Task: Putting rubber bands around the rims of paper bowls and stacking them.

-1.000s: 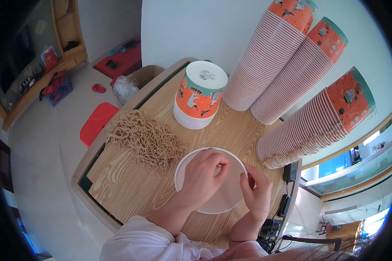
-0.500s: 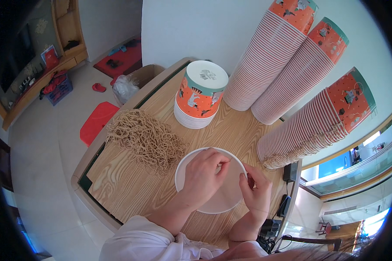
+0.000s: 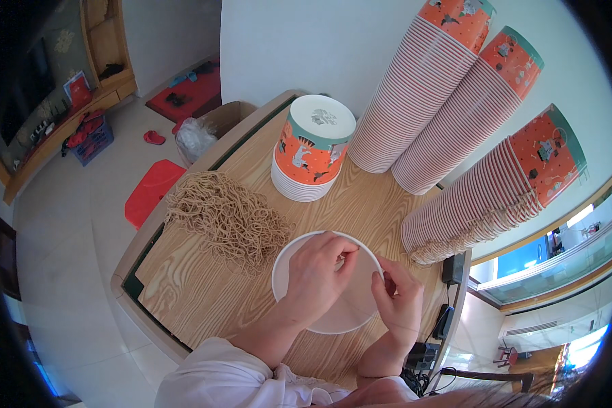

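Observation:
A white paper bucket (image 3: 340, 319) stands with its round mouth up on the wood-grain table (image 3: 177, 299) before me. My left hand (image 3: 317, 275) reaches over the opening, its fingers curled and pinched near the right inner wall; what they hold is too small to make out. At the right rim my right hand (image 3: 400, 297) has thumb and fingers closed on the bucket's edge. A loose heap of tan cord loops (image 3: 228, 217) lies left of the bucket. Beyond it, a short stack of upside-down orange and green printed paper buckets (image 3: 313, 156) stands on the table.
Two tall stacks of paper buckets, one (image 3: 415, 95) beside another (image 3: 466, 122), rise at the back right. A third stack (image 3: 469, 194) with tan cord loops along its side stands nearer. Black power adapters (image 3: 444, 321) line the right edge. A red stool (image 3: 153, 190) stands left.
The bucket's rim and my right hand have shifted very slightly left. My left hand keeps its pinched pose, and the cord heap and stacks look the same.

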Available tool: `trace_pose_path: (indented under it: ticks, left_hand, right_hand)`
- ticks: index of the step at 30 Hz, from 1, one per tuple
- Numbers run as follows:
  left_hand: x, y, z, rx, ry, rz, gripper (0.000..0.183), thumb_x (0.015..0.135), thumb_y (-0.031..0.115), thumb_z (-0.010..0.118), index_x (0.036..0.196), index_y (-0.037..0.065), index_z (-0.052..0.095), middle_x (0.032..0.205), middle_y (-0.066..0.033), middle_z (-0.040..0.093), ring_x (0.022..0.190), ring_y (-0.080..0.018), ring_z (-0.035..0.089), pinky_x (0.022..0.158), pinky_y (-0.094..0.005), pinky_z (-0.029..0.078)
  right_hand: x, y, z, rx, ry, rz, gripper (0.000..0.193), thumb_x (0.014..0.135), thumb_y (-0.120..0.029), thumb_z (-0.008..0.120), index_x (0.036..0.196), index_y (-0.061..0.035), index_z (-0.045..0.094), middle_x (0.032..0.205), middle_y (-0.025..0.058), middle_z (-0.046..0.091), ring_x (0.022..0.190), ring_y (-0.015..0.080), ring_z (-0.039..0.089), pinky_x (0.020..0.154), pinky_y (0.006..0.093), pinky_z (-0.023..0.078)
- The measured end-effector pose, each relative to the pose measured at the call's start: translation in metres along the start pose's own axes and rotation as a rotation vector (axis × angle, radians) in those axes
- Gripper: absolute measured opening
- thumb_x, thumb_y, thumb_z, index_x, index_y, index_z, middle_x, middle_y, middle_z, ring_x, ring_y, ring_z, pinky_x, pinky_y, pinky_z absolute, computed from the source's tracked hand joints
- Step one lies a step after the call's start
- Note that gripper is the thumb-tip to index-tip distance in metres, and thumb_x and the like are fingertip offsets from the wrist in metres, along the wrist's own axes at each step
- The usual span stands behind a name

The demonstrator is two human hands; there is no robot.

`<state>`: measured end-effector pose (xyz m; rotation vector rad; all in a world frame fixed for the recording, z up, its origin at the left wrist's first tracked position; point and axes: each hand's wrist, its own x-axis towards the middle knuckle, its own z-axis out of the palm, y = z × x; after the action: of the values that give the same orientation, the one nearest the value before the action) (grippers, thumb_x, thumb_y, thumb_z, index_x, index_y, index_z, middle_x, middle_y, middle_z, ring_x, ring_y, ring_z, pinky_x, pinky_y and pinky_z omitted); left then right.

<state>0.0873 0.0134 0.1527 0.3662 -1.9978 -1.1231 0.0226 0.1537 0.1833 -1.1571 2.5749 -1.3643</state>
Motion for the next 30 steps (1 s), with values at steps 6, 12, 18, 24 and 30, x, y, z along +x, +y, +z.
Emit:
trace_pose_path:
  ticks: [6, 12, 18, 24, 30]
  left_hand:
    - [0.003, 0.003, 0.001, -0.037, 0.001, 0.003, 0.011, 0.076, 0.002, 0.068, 0.084, 0.005, 0.061, 0.08, -0.0066, 0.064, 0.072, -0.023, 0.063, 0.063, -0.0332, 0.051]
    - [0.004, 0.009, 0.002, -0.187, 0.065, -0.083, 0.025, 0.071, -0.002, 0.073, 0.093, 0.005, 0.064, 0.083, -0.0074, 0.066, 0.07, -0.018, 0.064, 0.065, -0.0303, 0.051]
    - [0.005, 0.009, -0.011, -0.097, 0.004, 0.234, 0.031, 0.072, -0.001, 0.072, 0.1, 0.006, 0.062, 0.079, -0.0078, 0.064, 0.071, -0.0227, 0.064, 0.063, -0.0333, 0.05]
    - [0.003, 0.017, -0.013, -0.145, -0.144, 0.369, 0.032, 0.069, -0.003, 0.073, 0.098, 0.007, 0.062, 0.081, -0.0065, 0.064, 0.074, -0.0245, 0.063, 0.064, -0.0346, 0.051]
    - [0.004, 0.02, -0.012, -0.175, -0.18, 0.44, 0.032, 0.068, -0.003, 0.073, 0.097, 0.008, 0.062, 0.084, -0.0061, 0.064, 0.075, -0.0254, 0.063, 0.064, -0.0353, 0.051]
  right_hand:
    - [0.001, -0.003, -0.002, -0.003, 0.01, -0.012, 0.026, 0.08, -0.003, 0.065, 0.106, -0.0028, 0.066, 0.07, 0.0093, 0.058, 0.054, 0.0141, 0.054, 0.05, 0.0261, 0.044]
    - [-0.001, -0.001, -0.004, -0.076, -0.01, -0.11, 0.028, 0.079, -0.003, 0.066, 0.107, -0.0032, 0.066, 0.069, 0.0093, 0.058, 0.052, 0.0162, 0.055, 0.049, 0.0273, 0.044]
    - [-0.007, -0.007, -0.028, 0.034, -0.124, -0.148, 0.027, 0.08, -0.006, 0.069, 0.106, -0.0014, 0.066, 0.07, 0.0089, 0.058, 0.063, 0.0177, 0.06, 0.055, 0.0275, 0.046]
    - [-0.004, 0.001, -0.025, 0.27, 0.104, -0.132, 0.024, 0.077, -0.002, 0.072, 0.1, -0.0007, 0.068, 0.084, 0.009, 0.061, 0.076, 0.0177, 0.061, 0.064, 0.0258, 0.048]
    - [-0.007, 0.008, -0.029, 0.312, 0.008, -0.211, 0.024, 0.075, -0.003, 0.074, 0.098, -0.0006, 0.068, 0.09, 0.009, 0.061, 0.081, 0.0175, 0.06, 0.067, 0.0268, 0.049]
